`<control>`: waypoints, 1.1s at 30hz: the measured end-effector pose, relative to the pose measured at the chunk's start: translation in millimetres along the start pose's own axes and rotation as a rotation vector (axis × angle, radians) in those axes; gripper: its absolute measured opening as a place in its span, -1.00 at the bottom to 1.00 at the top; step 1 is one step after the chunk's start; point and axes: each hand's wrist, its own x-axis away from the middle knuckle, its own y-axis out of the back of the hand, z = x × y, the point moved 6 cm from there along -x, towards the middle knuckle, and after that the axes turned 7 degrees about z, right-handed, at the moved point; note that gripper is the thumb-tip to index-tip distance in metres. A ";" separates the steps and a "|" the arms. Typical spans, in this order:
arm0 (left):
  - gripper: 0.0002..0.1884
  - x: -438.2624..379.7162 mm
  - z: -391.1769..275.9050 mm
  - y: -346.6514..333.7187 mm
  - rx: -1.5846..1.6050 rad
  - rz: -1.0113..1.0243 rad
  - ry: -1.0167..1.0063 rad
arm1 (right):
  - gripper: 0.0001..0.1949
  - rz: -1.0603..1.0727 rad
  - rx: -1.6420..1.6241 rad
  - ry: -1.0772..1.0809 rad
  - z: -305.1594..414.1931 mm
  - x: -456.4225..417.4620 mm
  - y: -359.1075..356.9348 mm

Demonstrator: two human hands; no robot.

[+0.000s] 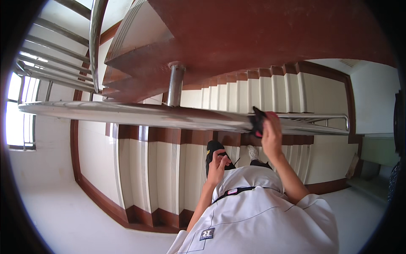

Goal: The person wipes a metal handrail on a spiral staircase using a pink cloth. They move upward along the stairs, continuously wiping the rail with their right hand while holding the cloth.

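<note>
My right hand [271, 135] presses a dark cloth with pink-red parts [258, 122] onto a round stainless-steel handrail [142, 116]. The cloth wraps over the top of the rail, and its edges are slightly blurred. Held in front of my body, my left hand [219, 162] has nothing in it; its fingers are loosely bent and apart. That hand is above my dark-trousered knee [214, 152], short of the rail.
Cream stair treads [165, 171] with dark red-brown edging lie under me. Beyond the rail another flight [247, 93] runs below a red-brown stair underside [253, 38]. A steel post [176, 84] meets the rail. Steel balusters [60, 60] and a window [20, 109] are at left.
</note>
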 end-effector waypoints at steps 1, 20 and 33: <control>-0.65 0.2 -0.9 -9.7 0.011 -0.004 -0.002 | -0.70 -0.011 0.014 -0.018 -12.4 3.4 7.1; -0.68 43.1 -22.7 -67.8 0.090 -0.206 -0.065 | -0.61 0.168 -0.028 0.177 -2.4 -4.0 5.0; -0.74 57.9 -89.8 -50.5 0.324 -0.263 -0.145 | -0.63 0.077 -0.224 0.356 129.8 -82.4 -70.8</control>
